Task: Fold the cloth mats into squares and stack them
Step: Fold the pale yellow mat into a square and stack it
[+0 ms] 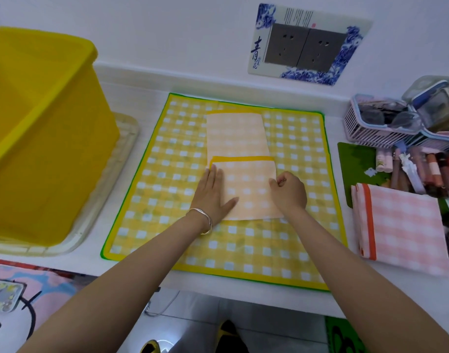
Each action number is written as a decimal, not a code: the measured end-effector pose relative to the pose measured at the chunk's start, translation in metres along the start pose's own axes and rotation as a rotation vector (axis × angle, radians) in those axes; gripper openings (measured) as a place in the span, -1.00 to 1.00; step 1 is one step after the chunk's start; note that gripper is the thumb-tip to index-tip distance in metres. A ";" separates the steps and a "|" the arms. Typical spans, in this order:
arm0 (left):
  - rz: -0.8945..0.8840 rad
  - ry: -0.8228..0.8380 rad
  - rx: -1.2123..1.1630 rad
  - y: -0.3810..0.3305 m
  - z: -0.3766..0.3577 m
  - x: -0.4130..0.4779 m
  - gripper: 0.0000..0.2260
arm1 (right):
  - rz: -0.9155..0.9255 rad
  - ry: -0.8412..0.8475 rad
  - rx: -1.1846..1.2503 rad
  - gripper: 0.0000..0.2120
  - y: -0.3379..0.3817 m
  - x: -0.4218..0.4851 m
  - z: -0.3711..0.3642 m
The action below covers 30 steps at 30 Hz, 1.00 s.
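Observation:
A pale orange checked cloth mat (246, 184) lies partly folded on top of a large yellow checked mat (294, 238) with a green border, spread flat on the white counter. Its near half is doubled over, and the far part (235, 133) still lies single. My left hand (213, 192) rests flat with spread fingers on the fold's left side. My right hand (289, 191) pinches the fold's right edge between thumb and fingers. A folded pink checked mat (406, 230) with an orange border lies at the right of the counter.
A big yellow plastic bin (40, 123) stands on a clear tray (116, 179) at the left. At the right are a white basket (378, 128), clear lidded boxes and several small tubes. A wall socket panel (305, 44) is behind. The counter's front edge is near me.

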State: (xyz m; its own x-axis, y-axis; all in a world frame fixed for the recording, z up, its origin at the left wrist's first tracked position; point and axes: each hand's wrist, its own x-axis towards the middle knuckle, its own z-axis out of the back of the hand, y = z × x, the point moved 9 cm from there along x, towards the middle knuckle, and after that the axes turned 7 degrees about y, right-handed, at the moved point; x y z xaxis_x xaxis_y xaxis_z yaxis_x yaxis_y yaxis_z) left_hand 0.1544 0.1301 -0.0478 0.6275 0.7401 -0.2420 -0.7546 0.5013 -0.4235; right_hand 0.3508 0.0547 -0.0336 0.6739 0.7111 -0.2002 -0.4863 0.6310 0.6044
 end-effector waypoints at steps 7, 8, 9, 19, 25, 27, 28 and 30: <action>-0.027 -0.039 0.188 0.000 -0.009 0.000 -0.33 | 0.095 -0.026 -0.137 -0.80 0.010 -0.003 0.000; -0.041 -0.038 0.206 -0.001 -0.010 0.000 -0.32 | 0.114 -0.039 -0.154 -0.83 0.012 -0.005 0.001; -0.045 -0.038 0.214 0.000 -0.012 0.001 -0.32 | 0.174 -0.080 -0.180 -0.84 0.017 -0.008 0.003; -0.028 -0.078 0.243 0.001 -0.015 0.001 -0.32 | 0.600 0.067 -0.523 -0.49 0.039 -0.052 -0.068; 0.019 -0.032 0.267 0.005 -0.017 0.002 -0.23 | 0.571 0.168 -0.577 -0.42 0.012 -0.038 -0.047; -0.005 -0.015 0.281 0.002 -0.017 -0.001 -0.24 | 0.567 0.214 -0.596 -0.39 0.009 -0.039 -0.047; -0.040 -0.013 0.302 -0.001 -0.018 -0.003 -0.24 | 0.559 0.225 -0.604 -0.38 0.009 -0.038 -0.048; -0.162 -0.036 0.347 -0.009 -0.017 -0.013 -0.23 | 0.545 0.261 -0.615 -0.34 0.011 -0.037 -0.049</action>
State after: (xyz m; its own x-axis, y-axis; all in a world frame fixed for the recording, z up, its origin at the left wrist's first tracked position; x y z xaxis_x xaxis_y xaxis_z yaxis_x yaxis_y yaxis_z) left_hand 0.1565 0.1083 -0.0558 0.7413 0.6512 -0.1625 -0.6704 0.7303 -0.1313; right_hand 0.2936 0.0504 -0.0571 0.1458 0.9645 -0.2200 -0.9705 0.1826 0.1574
